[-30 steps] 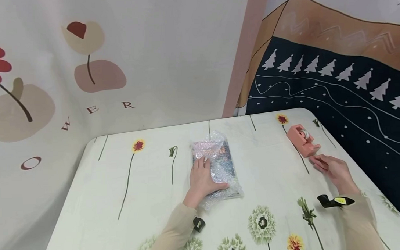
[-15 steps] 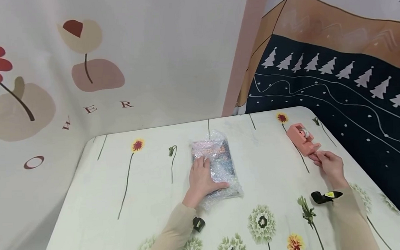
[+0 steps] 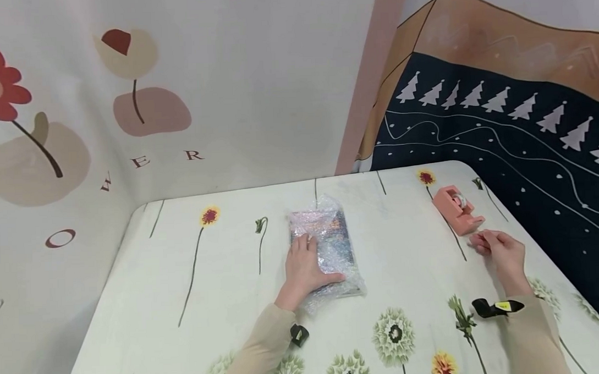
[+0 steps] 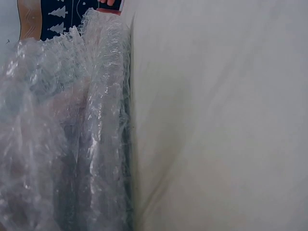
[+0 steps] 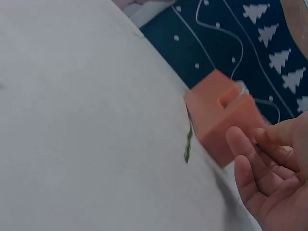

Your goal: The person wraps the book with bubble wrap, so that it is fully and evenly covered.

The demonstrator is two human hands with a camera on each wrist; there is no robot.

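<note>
My left hand (image 3: pixel 304 266) rests on a flat rectangular package in bubble wrap (image 3: pixel 336 252), fingers laid on top and thumb spread to the right. Through the clear wrap a colourful, book-like cover shows, pinkish above and blue below. The left wrist view catches the edge of the bubble wrap (image 4: pixel 103 130), not the hand. At the right, my right hand (image 3: pixel 502 255) is just in front of a pink tape dispenser (image 3: pixel 454 213), thumb and index finger pinched together at the end of its tape. The clear tape itself hardly shows. The right wrist view has the dispenser (image 5: pixel 224 120) beyond the fingertips.
A white flower-print cloth (image 3: pixel 234 299) covers the table. Behind it hangs a pale curtain (image 3: pixel 257 100), and a dark cloth with white trees (image 3: pixel 476 131) hangs along the right edge, close to the dispenser.
My right hand moved up to the dispenser's front, then drew back slightly toward me with its fingers pinched. The left hand and the package have stayed put.
</note>
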